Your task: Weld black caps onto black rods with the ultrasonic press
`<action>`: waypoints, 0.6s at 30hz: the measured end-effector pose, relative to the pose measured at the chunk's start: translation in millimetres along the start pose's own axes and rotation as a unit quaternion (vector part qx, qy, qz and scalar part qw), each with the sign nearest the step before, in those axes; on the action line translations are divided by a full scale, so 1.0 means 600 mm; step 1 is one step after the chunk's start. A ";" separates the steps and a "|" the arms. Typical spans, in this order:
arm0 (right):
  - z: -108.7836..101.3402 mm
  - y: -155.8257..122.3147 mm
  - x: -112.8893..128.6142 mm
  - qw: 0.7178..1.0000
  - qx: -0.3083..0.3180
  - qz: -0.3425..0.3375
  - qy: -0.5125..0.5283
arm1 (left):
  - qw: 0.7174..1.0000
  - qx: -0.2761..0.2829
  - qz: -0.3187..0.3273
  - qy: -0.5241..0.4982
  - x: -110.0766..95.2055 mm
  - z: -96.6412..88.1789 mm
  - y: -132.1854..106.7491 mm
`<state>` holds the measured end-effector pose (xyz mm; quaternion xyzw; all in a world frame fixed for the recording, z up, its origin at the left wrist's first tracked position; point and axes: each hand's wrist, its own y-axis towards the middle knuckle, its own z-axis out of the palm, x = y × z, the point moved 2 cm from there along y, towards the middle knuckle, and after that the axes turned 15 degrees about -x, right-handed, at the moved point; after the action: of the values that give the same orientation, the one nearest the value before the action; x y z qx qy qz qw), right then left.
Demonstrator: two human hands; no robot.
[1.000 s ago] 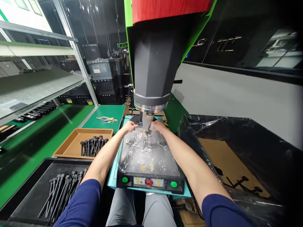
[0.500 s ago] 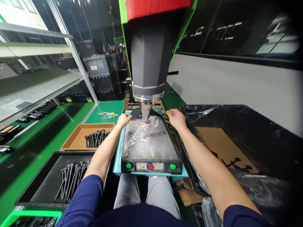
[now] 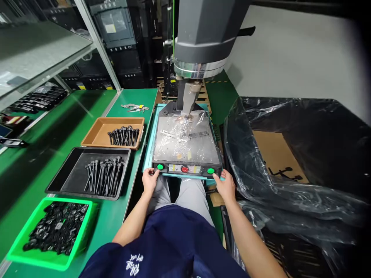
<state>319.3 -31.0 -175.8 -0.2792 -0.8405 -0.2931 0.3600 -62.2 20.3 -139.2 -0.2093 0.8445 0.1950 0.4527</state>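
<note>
In front of me stands a press-like machine with a grey base plate (image 3: 185,148) covered in clear plastic film. A metal horn (image 3: 190,98) points down from the dark machine head (image 3: 205,42) to the middle of the plate, where a blurred small part sits. My left hand (image 3: 149,182) grips the base's front left corner, thumb beside the left green button (image 3: 160,166). At the front right corner, my right hand (image 3: 226,187) grips the edge, thumb close to the right green button (image 3: 211,170). Between them is a red button (image 3: 184,169). Whether either thumb presses a button I cannot tell.
On the green bench at left stand a brown tray (image 3: 95,133) and a black tray (image 3: 69,173), both with black stick-like parts, plus a green bin (image 3: 52,260) of small black parts. Pliers (image 3: 135,107) lie behind. A plastic-lined box (image 3: 319,131) stands right.
Both hands have come back from the far sides of the base to its front corners by the green buttons. My view has tilted down.
</note>
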 end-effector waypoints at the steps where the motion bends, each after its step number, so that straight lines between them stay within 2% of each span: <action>1: 0.007 0.002 0.002 1.000 0.000 -0.002 -0.009 | 1.000 -0.005 0.008 0.015 0.001 0.004 0.008; 5: 0.024 0.015 0.009 0.999 -0.022 0.009 -0.037 | 0.997 -0.009 0.025 0.078 -0.011 0.012 0.040; 8: 0.030 0.017 0.006 0.999 -0.037 0.024 -0.031 | 0.996 0.005 0.019 0.082 -0.012 0.013 0.047; 11: 0.030 0.015 0.000 0.999 -0.032 0.036 -0.011 | 0.998 0.015 0.025 0.056 -0.008 0.010 0.048; 14: 0.025 0.012 -0.008 0.998 0.003 0.058 0.024 | 0.999 0.034 0.034 0.020 -0.004 0.002 0.043; 18: 0.016 0.004 -0.026 0.993 0.030 0.088 0.077 | 0.997 0.063 0.016 -0.035 0.014 -0.007 0.019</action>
<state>325.7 -26.8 -192.4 -0.3179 -0.7908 -0.2557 0.4564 -75.4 26.1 -142.4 -0.1600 0.8419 0.1557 0.4913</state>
